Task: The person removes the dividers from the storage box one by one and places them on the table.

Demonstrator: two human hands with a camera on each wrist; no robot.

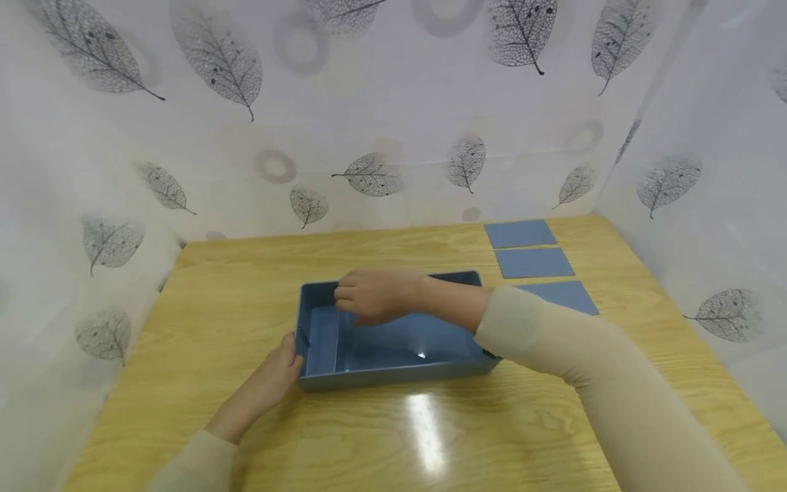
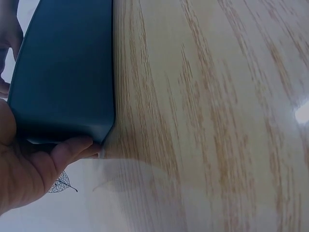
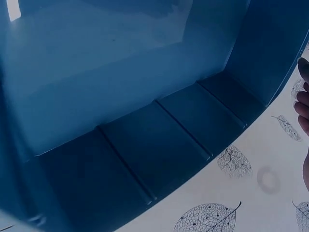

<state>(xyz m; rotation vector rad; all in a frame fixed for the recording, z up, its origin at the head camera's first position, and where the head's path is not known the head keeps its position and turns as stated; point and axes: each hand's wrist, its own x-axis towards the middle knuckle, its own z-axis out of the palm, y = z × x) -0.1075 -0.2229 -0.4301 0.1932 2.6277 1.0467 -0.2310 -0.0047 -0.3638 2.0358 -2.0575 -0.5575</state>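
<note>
A blue rectangular box [image 1: 393,374], without a lid, sits on the wooden table. My left hand [image 1: 279,369] grips its left end; the left wrist view shows those fingers [image 2: 72,149] bent against the box's corner. Over the far left part of the box hovers my right hand [image 1: 381,294], its fingers loosely bent, with nothing seen in them. The right wrist view catches only part of this hand [image 3: 304,96] at the edge. Raised ribs [image 3: 128,166] run down the long inner wall. A straight line crosses the box near its left end; whether a divider stands there I cannot tell.
At the back right of the table [image 1: 233,287] lie flat blue-grey panels: a far one [image 1: 520,234], a middle one [image 1: 535,262] and a near one [image 1: 562,295], partly covered by my right sleeve [image 1: 553,335]. Leaf-patterned sheets [image 1: 399,123] hang behind and at both sides.
</note>
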